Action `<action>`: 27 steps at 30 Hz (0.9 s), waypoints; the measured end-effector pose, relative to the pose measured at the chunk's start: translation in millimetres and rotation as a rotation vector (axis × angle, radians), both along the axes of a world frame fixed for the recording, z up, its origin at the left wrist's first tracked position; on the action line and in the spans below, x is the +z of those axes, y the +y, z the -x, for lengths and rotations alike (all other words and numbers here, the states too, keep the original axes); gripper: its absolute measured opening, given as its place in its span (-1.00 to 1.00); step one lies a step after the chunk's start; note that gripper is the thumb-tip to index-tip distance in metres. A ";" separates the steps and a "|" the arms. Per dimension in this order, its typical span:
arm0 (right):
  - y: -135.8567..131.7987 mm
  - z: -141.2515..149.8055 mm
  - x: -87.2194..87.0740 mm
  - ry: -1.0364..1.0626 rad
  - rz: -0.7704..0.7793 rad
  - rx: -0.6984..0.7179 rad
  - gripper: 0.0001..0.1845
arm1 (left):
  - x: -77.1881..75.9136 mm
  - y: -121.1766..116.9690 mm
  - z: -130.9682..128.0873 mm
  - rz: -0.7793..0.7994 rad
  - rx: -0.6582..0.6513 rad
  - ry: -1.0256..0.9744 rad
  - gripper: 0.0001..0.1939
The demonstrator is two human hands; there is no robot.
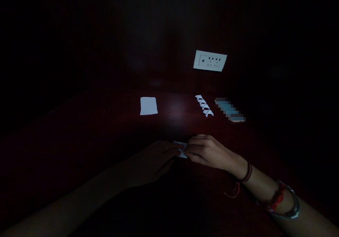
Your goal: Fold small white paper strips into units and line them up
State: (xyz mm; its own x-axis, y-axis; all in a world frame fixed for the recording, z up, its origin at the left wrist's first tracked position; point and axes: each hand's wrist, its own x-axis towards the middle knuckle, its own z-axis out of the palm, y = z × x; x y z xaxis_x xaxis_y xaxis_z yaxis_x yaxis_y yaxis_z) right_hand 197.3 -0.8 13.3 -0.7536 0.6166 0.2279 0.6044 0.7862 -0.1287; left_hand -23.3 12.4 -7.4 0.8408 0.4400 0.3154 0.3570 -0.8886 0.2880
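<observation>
A small piece of white paper (182, 155) lies on the dark red table, mostly covered by fingers. My left hand (155, 161), in deep shadow and wearing a ring, has its fingertips pressed on the paper's left part. From the other side my right hand (206, 151) pinches the right part, its fingers curled together. Beyond the hands are white paper sheets (148, 105), flat on the table. Folded white paper pieces (203, 104) form a slanting zigzag row farther right.
A phone (230, 110) with a blurred screen lies to the right of the folded row. On the wall behind is a white power socket (210, 61). Bracelets (280, 198) hang on my right forearm. Much of the surroundings is too dark to make out.
</observation>
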 end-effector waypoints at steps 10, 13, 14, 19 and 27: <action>3.1 3.2 -5.0 0.198 0.144 -0.229 -0.93 | -4.9 3.9 3.4 0.032 -0.017 -0.024 -0.53; 4.6 3.1 -7.2 0.198 0.176 -0.255 -0.93 | -4.5 4.0 3.8 0.062 -0.020 -0.009 -0.49; 4.8 3.4 -7.6 0.198 0.186 -0.261 -0.92 | -4.2 4.0 3.7 0.069 -0.018 -0.007 -0.48; 5.0 4.7 -6.8 0.202 0.206 -0.291 -0.92 | -5.9 4.6 2.9 0.075 -0.009 0.024 -0.50; 7.3 4.9 -8.1 0.220 0.236 -0.296 -0.95 | -5.6 4.4 2.3 -0.034 -0.054 0.057 -0.53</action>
State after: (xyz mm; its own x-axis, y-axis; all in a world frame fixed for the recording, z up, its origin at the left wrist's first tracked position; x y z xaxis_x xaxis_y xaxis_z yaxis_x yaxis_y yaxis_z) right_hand 192.4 6.5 5.3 -0.4863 0.8528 0.1903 0.7373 0.5174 -0.4345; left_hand -25.7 16.7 -13.1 0.8801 0.3831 0.2805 0.3230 -0.9161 0.2376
